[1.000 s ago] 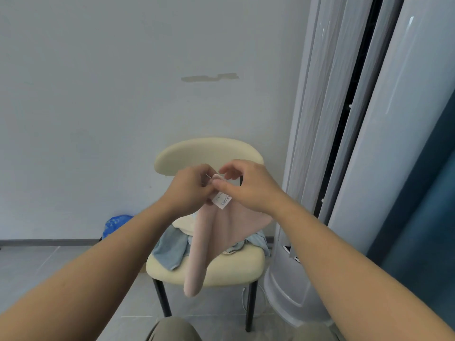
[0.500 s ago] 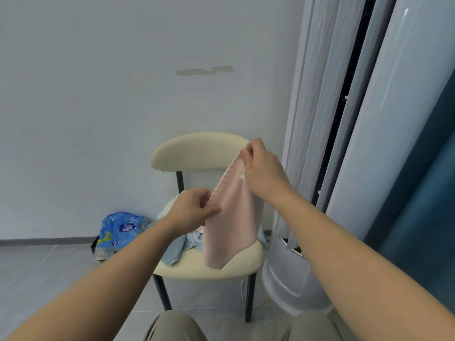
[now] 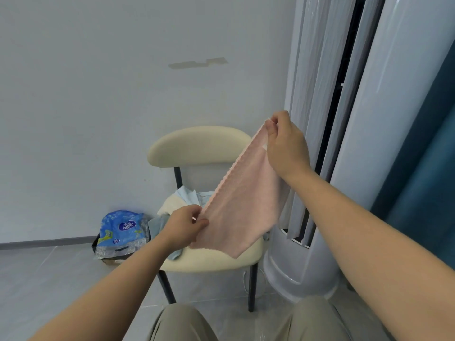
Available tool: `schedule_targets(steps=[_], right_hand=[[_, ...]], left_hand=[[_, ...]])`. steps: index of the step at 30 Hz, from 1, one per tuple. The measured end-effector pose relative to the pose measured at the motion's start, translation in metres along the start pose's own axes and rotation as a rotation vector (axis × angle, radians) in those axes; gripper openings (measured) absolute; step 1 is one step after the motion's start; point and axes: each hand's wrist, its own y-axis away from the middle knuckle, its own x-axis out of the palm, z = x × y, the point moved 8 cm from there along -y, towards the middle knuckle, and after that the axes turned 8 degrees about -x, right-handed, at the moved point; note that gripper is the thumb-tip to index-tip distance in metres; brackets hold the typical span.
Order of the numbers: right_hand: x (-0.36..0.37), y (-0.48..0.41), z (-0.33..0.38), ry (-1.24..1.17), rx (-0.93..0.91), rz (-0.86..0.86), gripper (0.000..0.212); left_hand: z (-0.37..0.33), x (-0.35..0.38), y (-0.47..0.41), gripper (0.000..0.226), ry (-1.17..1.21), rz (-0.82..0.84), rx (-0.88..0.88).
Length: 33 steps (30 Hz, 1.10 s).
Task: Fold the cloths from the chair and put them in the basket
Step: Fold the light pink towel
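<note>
Head camera looked down past knees in khaki trousers [image 3: 182, 323] at 6 o'clock of the frame, with both bare forearms reaching forward. Just below centre, the left hand [image 3: 183, 223] had its thumb and curled fingers pinching the lower corner of a pink cloth [image 3: 241, 210]. Up toward 2 o'clock, the right hand [image 3: 285, 146] had its fingers bunched, pinching the upper corner of the same cloth (a small white tag [image 3: 264, 145] showed just under them). Between the two grips the scalloped edge ran taut on a slant from 7 o'clock up to 1 o'clock. The rest of the cloth hung free in the air in front of the chair [image 3: 197, 146], its lowest corner low over the seat; whether it touched the cushion could not be told.

That chair was cream-padded on dark legs. On its seat, behind the left hand, lay a loose pile: a light blue cloth [image 3: 189, 195] at the back, a cream cloth [image 3: 172, 205] beside it, and a grey-blue cloth [image 3: 157, 225] drooping over the seat edge at 9 o'clock. Farther out at 9 o'clock of the chair, a blue printed packet [image 3: 120, 232] sat on the floor [image 3: 49, 279] near the wall [image 3: 123, 94]. At 3 o'clock stood a white tower unit [image 3: 369, 143], with a teal curtain [image 3: 430, 156] past it. A grey patch [image 3: 197, 63] marked the wall at 12 o'clock above the backrest.
</note>
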Motion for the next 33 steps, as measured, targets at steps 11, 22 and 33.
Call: schedule_targets(steps=[11,22,33], right_hand=[[-0.018,0.006,-0.04,-0.022,0.194,-0.134,0.023],[-0.011,0.036,-0.078,-0.21,0.459,-0.197,0.021],[-0.033,0.055,-0.044,-0.416,0.44,-0.603,0.014]], left_hand=[[0.02,-0.049,-0.014,0.015,-0.049,-0.188,-0.051],[0.027,-0.104,-0.019,0.029,0.801,-0.461,-0.165],[-0.061,-0.156,0.032,0.02,0.559,-0.994,0.127]])
